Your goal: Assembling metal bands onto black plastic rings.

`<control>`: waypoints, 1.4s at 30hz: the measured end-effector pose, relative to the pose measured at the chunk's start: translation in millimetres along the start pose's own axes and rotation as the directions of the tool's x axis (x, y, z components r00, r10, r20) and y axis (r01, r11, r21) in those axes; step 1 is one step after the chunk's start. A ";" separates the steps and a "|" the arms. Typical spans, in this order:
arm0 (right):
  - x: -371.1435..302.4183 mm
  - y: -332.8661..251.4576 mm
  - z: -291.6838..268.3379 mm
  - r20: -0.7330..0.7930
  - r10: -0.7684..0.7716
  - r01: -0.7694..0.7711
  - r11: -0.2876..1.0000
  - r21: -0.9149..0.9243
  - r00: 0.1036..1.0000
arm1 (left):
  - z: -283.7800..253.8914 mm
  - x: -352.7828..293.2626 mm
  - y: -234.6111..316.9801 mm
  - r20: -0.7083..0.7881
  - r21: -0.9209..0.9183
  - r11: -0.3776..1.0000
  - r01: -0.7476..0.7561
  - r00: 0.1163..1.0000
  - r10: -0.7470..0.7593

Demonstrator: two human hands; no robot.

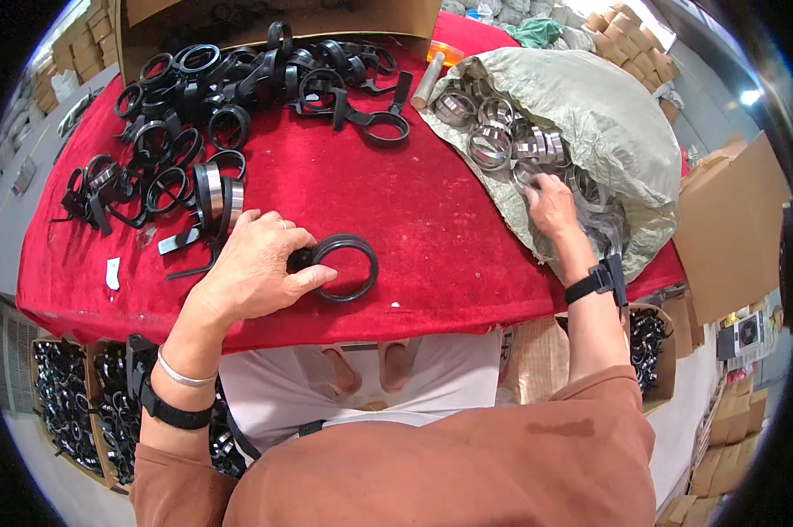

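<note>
Two hands are working far apart: the left hand [263, 266] is gripping a black ring [374, 266] by its side near the front edge of the red cloth [431, 272], while the right hand [556, 211] is touching metal rings [547, 147] inside the sack's mouth — I cannot tell whether it is closing on one. A loose pinch could be risking a drop off the edge; dragging could be spilling rings. The sack [611, 101] is holding metal rings; floor boxes [100, 432] are holding black parts [67, 408].
</note>
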State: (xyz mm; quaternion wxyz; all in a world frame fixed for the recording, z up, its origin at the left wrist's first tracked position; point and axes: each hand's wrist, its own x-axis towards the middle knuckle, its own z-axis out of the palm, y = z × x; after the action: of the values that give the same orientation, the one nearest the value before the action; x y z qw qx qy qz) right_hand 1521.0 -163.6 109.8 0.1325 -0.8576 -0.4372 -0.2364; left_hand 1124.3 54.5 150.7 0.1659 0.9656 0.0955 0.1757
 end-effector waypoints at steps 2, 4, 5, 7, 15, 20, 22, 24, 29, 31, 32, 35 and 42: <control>-0.5 0.7 7.5 0.055 -0.013 0.004 0.987 0.163 0.998 | 3.9 -0.6 1.1 0.020 0.017 0.999 0.050 0.999 -0.050; -2.3 -27.6 -7.7 0.221 0.134 -0.228 0.845 0.484 0.966 | 0.3 2.0 14.2 0.036 -0.133 0.947 0.294 0.956 -0.291; -7.2 -38.1 -19.5 0.418 0.231 -0.470 0.565 0.678 0.879 | -0.8 3.7 17.3 0.088 -0.278 0.827 0.489 0.870 -0.485; -14.7 -60.8 -24.3 0.454 0.160 -0.478 0.399 0.782 0.876 | 17.7 -3.8 8.7 0.000 -0.863 0.445 0.238 0.882 -0.471; -32.4 -96.6 -40.4 0.547 -0.059 -0.517 -0.424 0.743 0.835 | 20.1 3.0 16.9 0.306 -0.949 -0.235 0.208 0.782 -0.543; -43.3 -113.0 -49.4 0.463 -0.104 -0.467 -0.360 0.807 0.880 | 27.4 2.0 21.1 0.314 -0.931 -0.329 0.160 0.811 -0.493; -47.0 -122.4 -55.8 0.334 -0.064 -0.338 -0.057 0.939 0.940 | 32.9 5.1 21.0 0.335 -0.925 -0.335 0.182 0.807 -0.487; -46.9 -139.6 -74.1 0.099 -0.179 -0.039 0.310 0.950 0.979 | 34.0 4.7 25.1 0.339 -0.925 -0.333 0.182 0.792 -0.508; -51.2 -169.5 -99.5 -0.164 -0.593 0.590 0.653 0.474 0.788 | 37.3 8.7 24.6 0.312 -0.933 -0.325 0.152 0.790 -0.528; -52.3 -171.8 -99.9 -0.167 -0.617 0.614 0.641 0.460 0.769 | 37.7 11.1 26.2 0.297 -0.947 -0.277 0.163 0.777 -0.555; -52.6 -173.8 -100.8 -0.173 -0.633 0.635 0.637 0.437 0.754 | 37.9 12.3 26.7 0.298 -0.947 -0.277 0.164 0.774 -0.558; -54.4 -179.3 -102.1 -0.195 -0.668 0.680 0.612 0.404 0.718 | 39.6 13.8 29.7 0.295 -0.948 -0.270 0.171 0.792 -0.534; -69.3 -179.9 -78.9 -0.346 -0.636 0.724 0.609 0.322 0.689 | 47.2 0.4 50.4 0.194 -0.949 -0.304 0.079 0.909 -0.369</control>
State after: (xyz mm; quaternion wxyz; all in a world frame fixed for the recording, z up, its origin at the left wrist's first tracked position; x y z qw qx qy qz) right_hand 1317.0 -140.6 144.7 0.2624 -0.5449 -0.7566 -0.2485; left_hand 1148.6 -5.7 127.0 0.8790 0.3977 0.1187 0.2348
